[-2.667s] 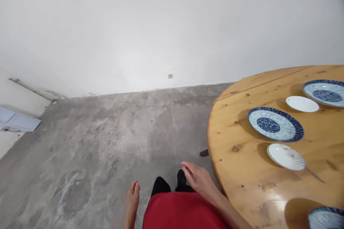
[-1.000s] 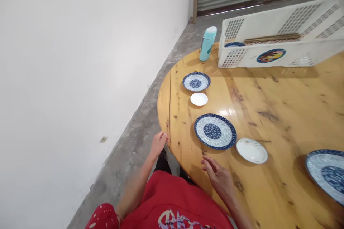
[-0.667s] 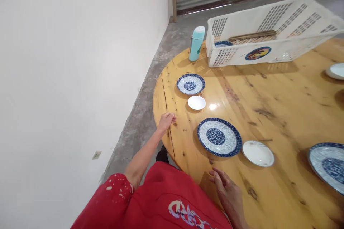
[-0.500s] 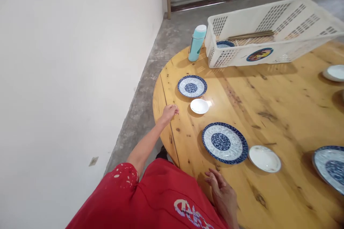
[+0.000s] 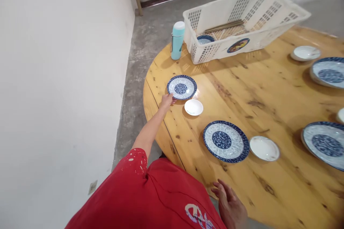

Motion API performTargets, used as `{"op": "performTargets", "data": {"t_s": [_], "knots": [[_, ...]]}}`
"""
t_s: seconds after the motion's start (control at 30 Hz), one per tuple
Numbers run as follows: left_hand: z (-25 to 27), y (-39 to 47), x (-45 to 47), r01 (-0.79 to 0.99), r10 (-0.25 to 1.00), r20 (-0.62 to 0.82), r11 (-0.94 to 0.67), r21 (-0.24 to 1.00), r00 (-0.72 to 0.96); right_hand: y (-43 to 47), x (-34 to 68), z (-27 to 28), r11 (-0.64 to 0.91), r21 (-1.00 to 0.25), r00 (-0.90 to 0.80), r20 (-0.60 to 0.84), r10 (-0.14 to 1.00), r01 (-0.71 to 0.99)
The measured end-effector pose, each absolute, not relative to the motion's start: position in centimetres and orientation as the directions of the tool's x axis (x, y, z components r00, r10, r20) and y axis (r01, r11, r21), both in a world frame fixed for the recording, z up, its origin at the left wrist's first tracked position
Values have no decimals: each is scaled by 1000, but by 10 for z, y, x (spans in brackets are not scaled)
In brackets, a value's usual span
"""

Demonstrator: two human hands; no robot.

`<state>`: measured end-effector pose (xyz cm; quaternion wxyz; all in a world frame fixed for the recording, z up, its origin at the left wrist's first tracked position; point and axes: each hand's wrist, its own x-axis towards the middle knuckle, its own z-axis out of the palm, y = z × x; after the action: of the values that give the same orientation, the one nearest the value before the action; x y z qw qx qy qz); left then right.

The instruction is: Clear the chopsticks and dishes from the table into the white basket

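My left hand (image 5: 167, 100) is closed on the near left rim of a blue-and-white plate (image 5: 180, 87), with the thumb over the edge and the other fingers low beside it. Just to the right of that hand sits a small white bowl (image 5: 194, 107). My right hand (image 5: 230, 203) hangs at the table's near edge, fingers loosely bent and apart, with nothing in them. Beyond it lie a larger blue-rimmed plate (image 5: 225, 141) and a white bowl (image 5: 264, 148) close to its right side.
A white plastic basket (image 5: 220, 53) at the back holds wooden chopsticks (image 5: 224, 26) and a blue-rimmed dish (image 5: 205, 39). Left of it stands a light-blue bottle (image 5: 177, 41). More plates (image 5: 326, 145) and bowls (image 5: 305, 53) are on the right of the wooden table (image 5: 228, 100). A white wall (image 5: 67, 61) rises at left.
My left hand has moved forward from beside the small bowl to the far plate's rim and closed there. My view has turned right; my right hand stays free near the table edge.
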<state>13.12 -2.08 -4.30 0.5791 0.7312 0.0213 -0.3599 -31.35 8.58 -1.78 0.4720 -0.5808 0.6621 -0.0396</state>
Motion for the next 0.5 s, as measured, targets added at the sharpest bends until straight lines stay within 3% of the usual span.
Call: {"op": "performTargets", "data": {"t_s": [0.5], "knots": [[-26, -31, 149, 342, -359, -467, -360, 868, 808, 91, -307, -33, 289, -739, 155, -468, -870, -609]]}}
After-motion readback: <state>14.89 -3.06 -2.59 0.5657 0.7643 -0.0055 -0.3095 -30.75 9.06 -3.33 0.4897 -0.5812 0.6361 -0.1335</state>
